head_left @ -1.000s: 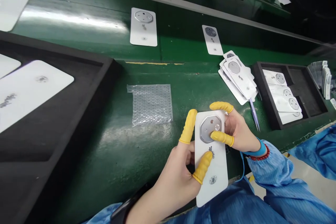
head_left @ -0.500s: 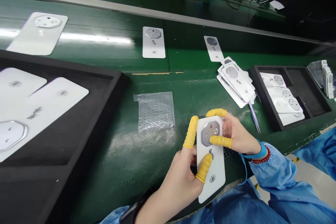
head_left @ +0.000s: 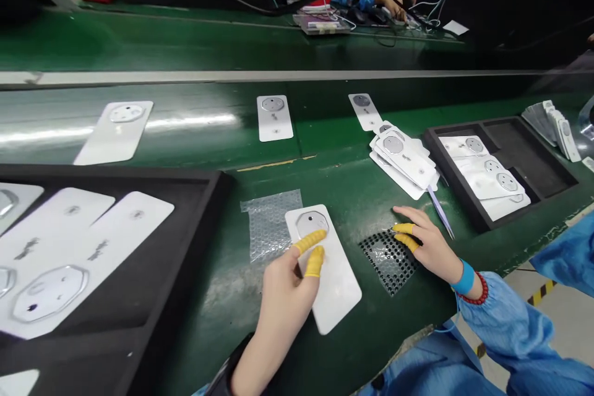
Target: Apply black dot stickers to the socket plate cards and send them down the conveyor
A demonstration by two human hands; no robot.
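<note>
A white phone back cover [head_left: 335,281] with a silvery eight-sided camera plate lies face up on the green bench, its upper left over a piece of bubble wrap [head_left: 271,226]. My left hand [head_left: 292,281] rests over it, yellow-cotted index finger and thumb extended and slightly apart near the camera plate. To the right is a clear sheet of black dots [head_left: 387,263]. My right hand [head_left: 431,247] has its yellow-cotted thumb and finger pinched together at the sheet's upper right edge, with another finger stretched out beyond; whether a single dot is between them is too small to see.
Black trays with white covers stand at left [head_left: 185,216] and right [head_left: 557,167]. A fanned pile of covers [head_left: 406,158] and lilac tweezers [head_left: 440,213] lie before the right tray. Single covers [head_left: 275,119] lie farther back. Across the bench another person's hands [head_left: 394,3] work.
The cover has gone from between both hands down onto the bench, to the left. My right hand has left it and moved to the dotted sheet. The view has tilted up.
</note>
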